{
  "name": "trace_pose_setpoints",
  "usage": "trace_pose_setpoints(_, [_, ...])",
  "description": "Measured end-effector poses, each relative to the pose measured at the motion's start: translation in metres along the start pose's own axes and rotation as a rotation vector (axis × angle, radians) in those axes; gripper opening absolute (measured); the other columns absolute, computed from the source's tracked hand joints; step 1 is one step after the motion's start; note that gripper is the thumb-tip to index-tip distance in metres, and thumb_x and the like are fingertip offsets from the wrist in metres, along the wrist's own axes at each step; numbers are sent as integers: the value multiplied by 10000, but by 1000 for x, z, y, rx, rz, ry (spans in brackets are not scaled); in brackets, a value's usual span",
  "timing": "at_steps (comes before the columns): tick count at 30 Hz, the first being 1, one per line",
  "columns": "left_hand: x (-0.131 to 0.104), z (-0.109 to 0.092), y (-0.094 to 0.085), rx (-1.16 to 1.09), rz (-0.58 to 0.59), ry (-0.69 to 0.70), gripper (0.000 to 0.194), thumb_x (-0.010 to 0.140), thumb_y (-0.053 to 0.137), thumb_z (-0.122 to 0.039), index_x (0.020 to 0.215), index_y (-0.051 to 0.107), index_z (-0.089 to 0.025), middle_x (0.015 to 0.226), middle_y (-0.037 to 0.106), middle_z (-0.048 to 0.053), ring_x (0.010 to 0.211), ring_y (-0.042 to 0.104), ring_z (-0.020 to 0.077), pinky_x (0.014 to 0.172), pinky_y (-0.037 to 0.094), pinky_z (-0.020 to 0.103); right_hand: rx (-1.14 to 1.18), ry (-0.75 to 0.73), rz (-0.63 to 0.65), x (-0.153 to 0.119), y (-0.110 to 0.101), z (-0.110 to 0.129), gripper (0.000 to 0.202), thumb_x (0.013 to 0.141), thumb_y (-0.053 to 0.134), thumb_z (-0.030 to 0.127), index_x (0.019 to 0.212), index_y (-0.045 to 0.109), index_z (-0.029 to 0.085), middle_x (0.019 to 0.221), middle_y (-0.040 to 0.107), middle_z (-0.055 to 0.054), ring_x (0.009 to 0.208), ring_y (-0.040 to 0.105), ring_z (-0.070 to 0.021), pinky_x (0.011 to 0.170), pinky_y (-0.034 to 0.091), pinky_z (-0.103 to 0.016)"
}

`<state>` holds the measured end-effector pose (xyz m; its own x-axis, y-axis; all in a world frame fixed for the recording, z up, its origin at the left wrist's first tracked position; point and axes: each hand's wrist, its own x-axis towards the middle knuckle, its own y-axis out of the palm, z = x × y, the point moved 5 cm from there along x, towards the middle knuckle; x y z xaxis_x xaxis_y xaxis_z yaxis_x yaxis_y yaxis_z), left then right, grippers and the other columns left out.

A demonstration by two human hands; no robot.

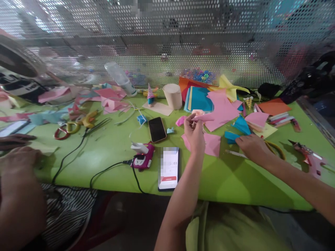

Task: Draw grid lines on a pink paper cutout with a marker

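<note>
Left hand (195, 132): fingers closed in a pinch on a narrow pink paper strip (207, 118), held just above the surface (235, 186), strip pointing right. Pink sheet (214, 144) lies below and just right of that hand; larger pink sheet (222, 108) is farther back, overlapping the blue sheet stack (202, 99).

Right hand (253, 147): fingers on a small blue paper piece (230, 136) (can't tell if gripping or just resting, fingertips are blurred). Second blue piece (241, 124) sits right behind it. Thin white stick (236, 153) lies just in front of the fingers. Yellow ring (277, 149) is partly hidden by the forearm; pink tool (311, 158) with a dark tip is farther right.

Left of the left hand: lit phone (172, 167) near the front edge, dark-screened phone (157, 129) behind it, magenta adapter (145, 157) with cables beside them. Red-and-yellow scissors (70, 128) lie farther left, near a co-worker's hands (19, 157) at the frame edge.
</note>
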<state>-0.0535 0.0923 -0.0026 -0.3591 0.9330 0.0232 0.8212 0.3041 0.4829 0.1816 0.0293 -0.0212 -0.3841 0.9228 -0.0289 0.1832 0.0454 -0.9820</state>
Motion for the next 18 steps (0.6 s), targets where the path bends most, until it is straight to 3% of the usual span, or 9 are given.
trace_pose_setpoints(7, [2,-4,-4,-34,-33,3,342,877,785,-265,1196,673,-207,875,584,-24,619,441,59,524,332,171,69,48,-163,8,-25,-9,181,982,531,204,932,700,245,901,789,-78,840,718,-274,709,440,-368])
trace_pose_setpoints(11, [2,-8,-7,-12,-41,3,348,895,781,-290,1214,663,-216,852,594,-25,617,450,67,519,329,172,165,119,-458,37,-65,-25,159,978,571,276,979,728,252,899,791,-52,796,706,-241,674,430,-335])
trace_pose_setpoints(13, [2,-8,-8,-2,-44,-2,349,893,787,-295,1211,666,-218,833,587,-30,599,438,65,510,318,175,125,86,-535,63,-76,-31,219,996,541,256,1020,757,228,977,812,-85,897,725,-262,775,465,-358])
trace_pose_setpoints(16, [4,-6,-9,-12,-49,-19,352,880,799,-292,1199,670,-216,802,574,-39,584,436,63,511,315,177,96,38,-382,109,-67,-41,340,1027,474,208,1199,767,194,1203,810,-131,1142,719,-304,996,483,-431])
trace_pose_setpoints(18, [5,-5,-9,-27,-61,-24,350,870,803,-281,1186,669,-211,814,594,-33,591,456,63,523,334,177,107,3,-285,127,-53,-45,407,987,538,180,1347,729,182,1387,755,-146,1254,695,-323,1078,482,-467])
